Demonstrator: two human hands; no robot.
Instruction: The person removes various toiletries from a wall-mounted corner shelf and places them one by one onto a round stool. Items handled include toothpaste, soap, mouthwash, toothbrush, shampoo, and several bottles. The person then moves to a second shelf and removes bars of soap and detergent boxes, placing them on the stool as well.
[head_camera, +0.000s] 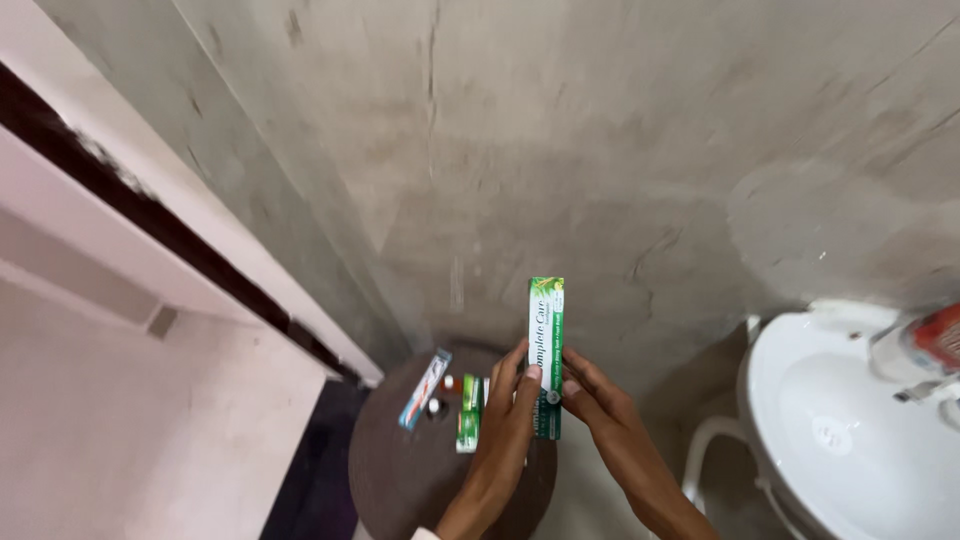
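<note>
Both hands hold a long green and white toothpaste box (546, 330) upright in front of a grey wall. My left hand (507, 410) grips its lower left side with the fingers wrapped over the front. On the lower right edge, my right hand (598, 402) pinches the box. Below the hands stands a small round brown table (395, 470). On it lie a packaged toothbrush (424, 389) in a blue and white pack, a second green box (468, 413), and a small dark item (436, 406).
A white wash basin (850, 420) with a tap (925, 388) stands at the right, a white pipe (705, 445) beneath it. A pale door frame with a dark strip (150, 215) runs along the left. The wall is rough grey plaster.
</note>
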